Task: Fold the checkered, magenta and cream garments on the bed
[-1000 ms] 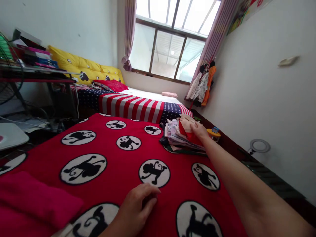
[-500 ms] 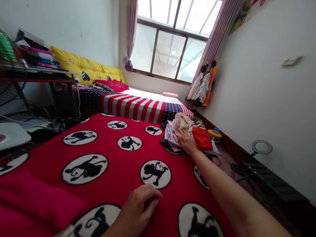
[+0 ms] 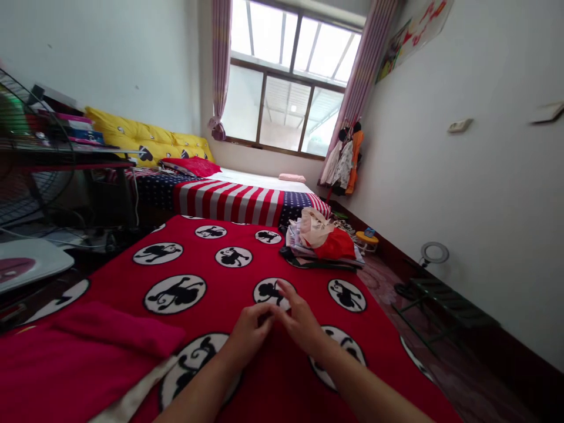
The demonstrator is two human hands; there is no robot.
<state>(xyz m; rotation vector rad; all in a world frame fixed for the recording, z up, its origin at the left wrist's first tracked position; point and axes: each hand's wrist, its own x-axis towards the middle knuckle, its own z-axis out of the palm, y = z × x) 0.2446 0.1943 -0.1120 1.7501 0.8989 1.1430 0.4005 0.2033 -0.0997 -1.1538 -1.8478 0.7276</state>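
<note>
- I am logging an electric fan [image 3: 26, 147] at the far left edge, standing beside a desk [image 3: 66, 154] that is carrying stacked books [image 3: 73, 129] in the upper left of the frame.
- A white appliance [image 3: 30, 264] is sitting at the left edge, its exact kind not determinable from here.
- A magenta cushion [image 3: 110, 335] is lying in the lower left, on the red monkey-print blanket [image 3: 132, 288] that is covering the near bed across the lower frame.
- A yellow bolster [image 3: 145, 141] and a red pillow [image 3: 191, 166] are resting at the head of the far bed, which is wearing a stars-and-stripes bedspread [image 3: 229, 202].
- I am observing the left hand [image 3: 249, 332] at lower centre, partly open with fingers curled, holding nothing visible.
- The right hand [image 3: 302, 323] is sitting just beside it, also partly open and empty, its fingertips almost meeting those of the left hand above the blanket; contact with the blanket cannot be confirmed.
- A pile of clothes [image 3: 319, 247] is lying on the blanket's far edge, centre right and well apart from both hands, with a red garment [image 3: 337, 245] on top.
- Hanging clothes [image 3: 343, 161] are showing below the right-hand curtain, and a ring light [image 3: 434, 254] is standing on the floor at right, above a folding metal rack [image 3: 445, 299].
</note>
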